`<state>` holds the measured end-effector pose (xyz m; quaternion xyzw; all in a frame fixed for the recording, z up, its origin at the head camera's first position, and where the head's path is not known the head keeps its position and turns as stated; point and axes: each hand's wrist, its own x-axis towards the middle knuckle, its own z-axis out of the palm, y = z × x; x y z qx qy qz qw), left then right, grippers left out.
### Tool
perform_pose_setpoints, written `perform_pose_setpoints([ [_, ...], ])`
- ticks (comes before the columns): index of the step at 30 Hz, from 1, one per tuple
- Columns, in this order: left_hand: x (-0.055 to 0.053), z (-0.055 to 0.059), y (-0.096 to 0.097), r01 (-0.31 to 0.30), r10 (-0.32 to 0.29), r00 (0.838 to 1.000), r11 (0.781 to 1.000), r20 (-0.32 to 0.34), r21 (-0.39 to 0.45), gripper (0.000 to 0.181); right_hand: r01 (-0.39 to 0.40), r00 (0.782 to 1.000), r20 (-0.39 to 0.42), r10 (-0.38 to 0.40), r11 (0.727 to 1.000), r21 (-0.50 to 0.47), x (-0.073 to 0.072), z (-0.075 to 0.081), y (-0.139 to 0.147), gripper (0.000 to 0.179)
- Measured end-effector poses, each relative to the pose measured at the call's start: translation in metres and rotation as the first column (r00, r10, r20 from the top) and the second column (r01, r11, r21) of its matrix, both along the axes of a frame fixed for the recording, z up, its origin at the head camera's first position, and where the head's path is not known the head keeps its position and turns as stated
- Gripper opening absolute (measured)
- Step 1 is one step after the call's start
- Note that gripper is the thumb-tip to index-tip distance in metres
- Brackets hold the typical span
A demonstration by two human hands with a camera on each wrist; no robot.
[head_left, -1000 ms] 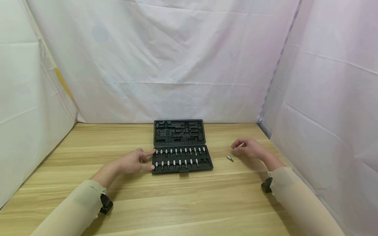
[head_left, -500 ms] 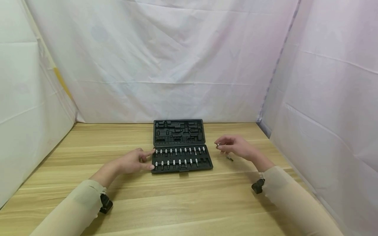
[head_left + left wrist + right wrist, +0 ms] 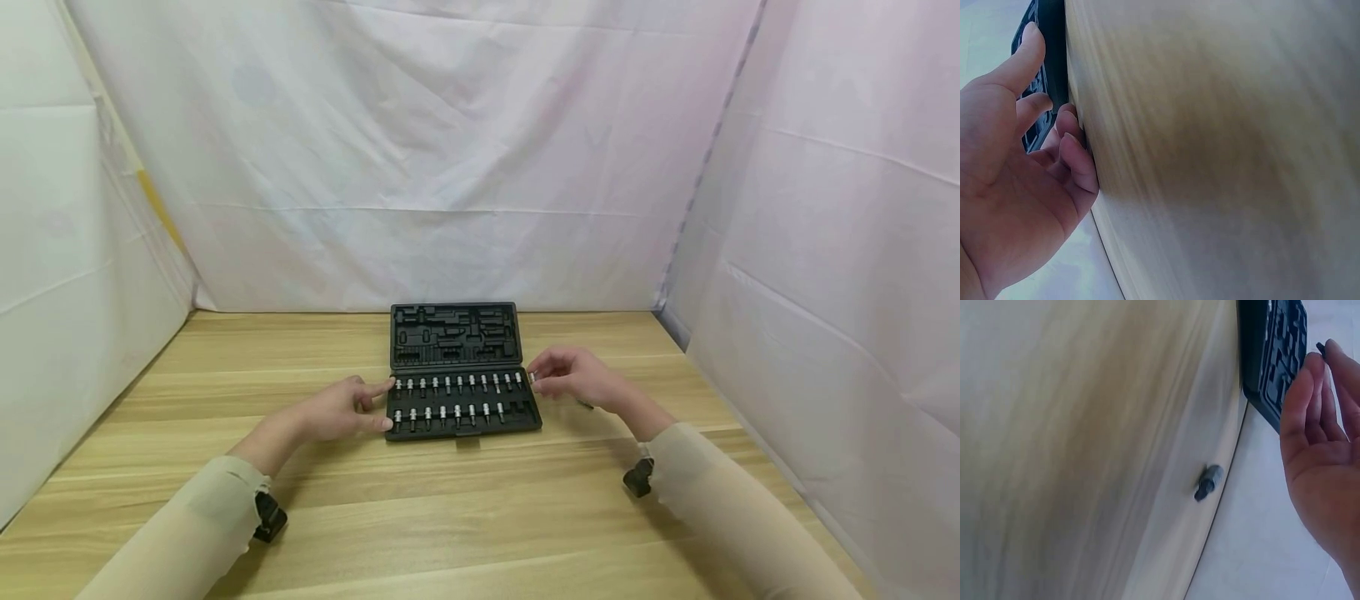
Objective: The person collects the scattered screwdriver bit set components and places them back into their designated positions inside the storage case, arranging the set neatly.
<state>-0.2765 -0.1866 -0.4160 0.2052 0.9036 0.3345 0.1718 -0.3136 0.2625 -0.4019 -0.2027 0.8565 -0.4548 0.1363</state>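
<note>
A black bit socket case (image 3: pixel 431 402) lies unfolded on the table, with two rows of silver bit sockets (image 3: pixel 457 414) in its near half. At its left edge, the thumb and index finger of my left hand (image 3: pixel 345 410) rest spread apart on the case, while the other fingers are curled in the left wrist view. My right hand (image 3: pixel 577 382) pinches a small bit socket (image 3: pixel 532 377) between thumb and fingers, right at the case's right edge. Its dark tip (image 3: pixel 1321 349) pokes out past the fingers. Another bit socket (image 3: pixel 1211 478) lies on the wood, mostly behind the right hand in the head view.
The case's far half (image 3: pixel 453 337) has moulded recesses. At the right of the near row, vacant slots (image 3: pixel 519 411) show. Pale cloth sheets (image 3: pixel 420 167) surround the wooden table (image 3: pixel 420 517) at the back and sides.
My right hand has moved left with the pinched bit socket, from beyond the loose one to the case's right edge. The left hand and the case have stayed in place.
</note>
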Motion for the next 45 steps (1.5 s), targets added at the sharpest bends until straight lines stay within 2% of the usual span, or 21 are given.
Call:
perform_pose_setpoints([
  [6, -0.001, 0.0, 0.001, -0.004, 0.004, 1.0, 1.0, 0.004, -0.009, 0.087, 0.013, 1.0, 0.002, -0.014, 0.997, 0.078, -0.001, -0.005, -0.012, 0.028],
  [13, -0.001, 0.0, 0.001, 0.001, -0.001, 1.0, 1.0, 0.0, -0.003, 0.087, -0.045, 0.999, -0.006, 0.046, 0.991, 0.127, -0.003, -0.01, -0.026, 0.019],
  [18, 0.0, 0.0, 0.001, 0.003, -0.003, 1.0, 1.0, 0.001, -0.002, 0.088, -0.05, 0.999, 0.01, 0.049, 0.981, 0.186, -0.003, -0.011, -0.031, 0.015],
  [33, -0.001, 0.0, 0.001, 0.004, -0.005, 1.0, 1.0, -0.003, -0.009, 0.086, -0.087, 0.996, 0.042, 0.079, 0.97, 0.227, -0.005, -0.013, -0.031, 0.015],
  [45, 0.001, 0.001, 0.002, -0.005, 0.005, 1.0, 1.0, 0.008, -0.014, 0.087, -0.087, 0.996, 0.018, 0.085, 0.963, 0.256, -0.006, -0.011, -0.035, 0.028],
])
